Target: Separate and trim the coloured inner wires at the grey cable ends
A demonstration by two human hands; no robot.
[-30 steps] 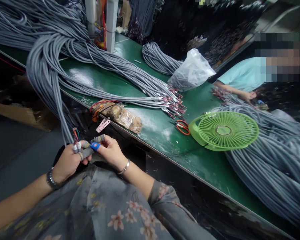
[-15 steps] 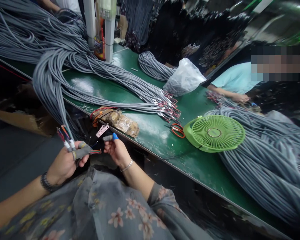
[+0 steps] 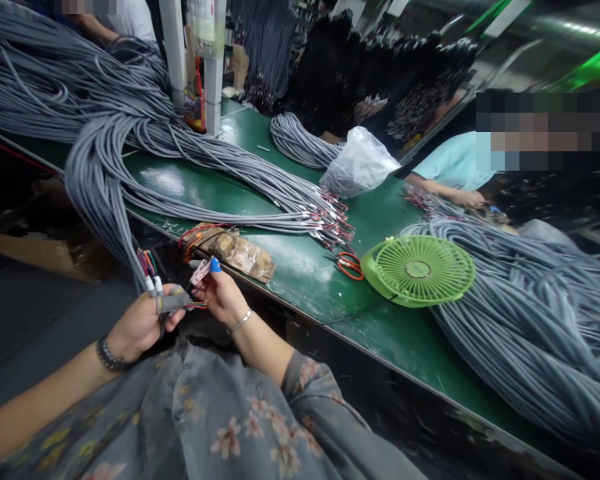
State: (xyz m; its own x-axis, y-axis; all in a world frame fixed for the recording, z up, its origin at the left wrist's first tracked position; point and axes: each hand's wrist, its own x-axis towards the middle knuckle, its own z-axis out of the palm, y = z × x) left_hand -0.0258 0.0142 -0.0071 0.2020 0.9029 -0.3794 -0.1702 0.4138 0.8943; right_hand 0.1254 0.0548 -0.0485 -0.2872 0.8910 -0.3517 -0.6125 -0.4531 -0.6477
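Observation:
My left hand [image 3: 147,317] is closed round grey cables [image 3: 105,173] just below their stripped ends. White sleeves [image 3: 154,285] and loose coloured wires [image 3: 147,261] stick up above the fist. Grey coverings wrap the thumb and a finger of this hand. Red and green wire ends [image 3: 197,305] poke out past its fingertips toward my right hand [image 3: 219,293]. That hand has a blue cover on one fingertip, and its fingers are pinched together beside a small pink plate [image 3: 200,272] at the bench edge. What lies in the pinch is too small to make out.
A taped brown block [image 3: 243,253] lies on the green bench [image 3: 290,267] edge. Beyond are orange-handled scissors [image 3: 350,265], a green fan [image 3: 420,270], a plastic bag [image 3: 360,163] and a large cable pile [image 3: 520,333]. A co-worker's hand [image 3: 467,198] is at the far right.
My right hand has moved up and left to the pink plate, closer to my left hand. My left hand has shifted slightly right, still holding the cables. The view has shifted slightly.

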